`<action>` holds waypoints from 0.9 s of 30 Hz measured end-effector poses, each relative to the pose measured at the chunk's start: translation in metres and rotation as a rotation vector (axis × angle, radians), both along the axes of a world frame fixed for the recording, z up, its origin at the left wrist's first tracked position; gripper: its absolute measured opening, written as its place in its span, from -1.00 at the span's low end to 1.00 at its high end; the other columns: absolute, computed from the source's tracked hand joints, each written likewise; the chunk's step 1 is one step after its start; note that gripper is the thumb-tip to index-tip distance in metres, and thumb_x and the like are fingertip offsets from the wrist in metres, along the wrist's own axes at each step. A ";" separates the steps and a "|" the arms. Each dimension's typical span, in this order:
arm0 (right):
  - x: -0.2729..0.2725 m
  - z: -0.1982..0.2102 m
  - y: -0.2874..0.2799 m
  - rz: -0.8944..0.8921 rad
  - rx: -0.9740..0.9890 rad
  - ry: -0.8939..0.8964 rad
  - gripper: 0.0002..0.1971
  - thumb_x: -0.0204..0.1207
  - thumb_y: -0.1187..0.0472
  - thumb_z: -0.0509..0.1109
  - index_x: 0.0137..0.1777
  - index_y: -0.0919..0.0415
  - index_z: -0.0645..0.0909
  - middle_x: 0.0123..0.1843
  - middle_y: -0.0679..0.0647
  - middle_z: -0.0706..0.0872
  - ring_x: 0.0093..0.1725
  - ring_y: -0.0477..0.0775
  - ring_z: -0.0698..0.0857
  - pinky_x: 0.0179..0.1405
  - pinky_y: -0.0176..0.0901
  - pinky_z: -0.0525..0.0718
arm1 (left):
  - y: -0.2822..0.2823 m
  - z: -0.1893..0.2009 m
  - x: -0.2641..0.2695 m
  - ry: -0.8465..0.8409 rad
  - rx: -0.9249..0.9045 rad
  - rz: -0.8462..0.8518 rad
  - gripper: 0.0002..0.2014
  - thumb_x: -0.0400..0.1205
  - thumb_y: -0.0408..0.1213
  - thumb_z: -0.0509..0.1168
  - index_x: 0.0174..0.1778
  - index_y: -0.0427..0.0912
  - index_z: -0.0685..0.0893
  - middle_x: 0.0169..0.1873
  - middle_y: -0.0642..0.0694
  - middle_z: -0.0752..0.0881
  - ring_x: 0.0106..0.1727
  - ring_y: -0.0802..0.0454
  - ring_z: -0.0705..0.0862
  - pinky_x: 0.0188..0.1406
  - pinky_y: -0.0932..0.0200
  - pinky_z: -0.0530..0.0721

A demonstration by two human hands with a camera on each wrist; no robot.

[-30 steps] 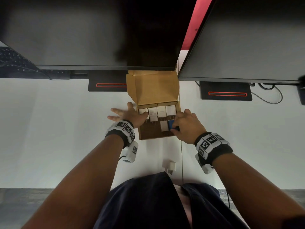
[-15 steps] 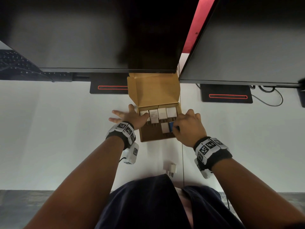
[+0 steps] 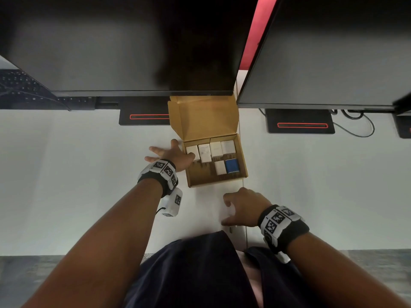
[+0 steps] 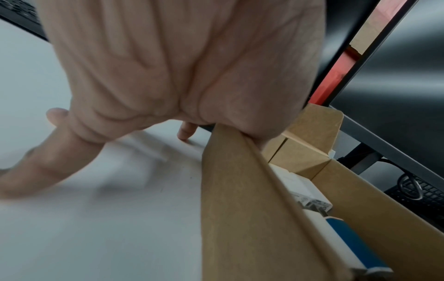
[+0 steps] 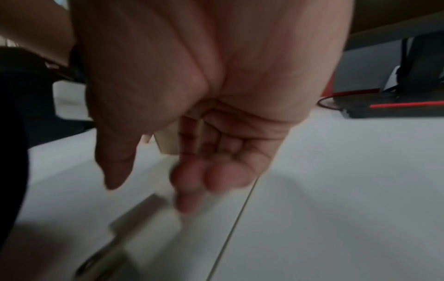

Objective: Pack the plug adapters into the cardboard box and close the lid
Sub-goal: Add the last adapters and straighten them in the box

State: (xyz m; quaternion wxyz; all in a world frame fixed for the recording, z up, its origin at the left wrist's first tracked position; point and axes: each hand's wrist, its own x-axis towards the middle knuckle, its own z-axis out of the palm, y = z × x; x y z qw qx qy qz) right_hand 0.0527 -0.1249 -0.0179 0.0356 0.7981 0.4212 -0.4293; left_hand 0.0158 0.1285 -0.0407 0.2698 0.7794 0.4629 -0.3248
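The open cardboard box (image 3: pixel 215 182) sits mid-table with its lid (image 3: pixel 206 118) standing up at the back. Inside lie several white plug adapters (image 3: pixel 216 149) and one blue adapter (image 3: pixel 232 165). My left hand (image 3: pixel 171 155) rests against the box's left wall (image 4: pixel 240 209), thumb over the rim and fingers spread flat on the table. My right hand (image 3: pixel 242 205) hovers in front of the box with loosely curled fingers over a loose white adapter (image 5: pixel 146 228) lying on the table. The view is blurred and shows no grip on it.
Two dark monitors (image 3: pixel 133 45) overhang the back of the white table (image 3: pixel 66 185). Their black bases with red stripes (image 3: pixel 300 124) flank the box. A keyboard (image 3: pixel 20 87) lies far left, and a cable (image 3: pixel 360 130) far right. The table's front edge is at my body.
My right hand has left the box, where the blue adapter now lies, and drawn back toward me over the loose white adapter. The left hand stays at the box wall.
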 end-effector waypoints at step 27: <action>0.035 0.008 0.099 -0.149 0.288 -0.088 -0.84 0.47 0.17 0.56 -0.18 0.12 0.60 -0.15 0.11 0.68 -0.18 0.11 0.65 -0.14 -0.07 0.70 | -0.004 0.014 0.003 -0.002 -0.062 0.056 -0.18 0.67 0.16 0.26 0.79 0.19 -0.01 0.75 -0.51 -0.37 0.70 -0.77 -0.27 0.67 -0.57 0.05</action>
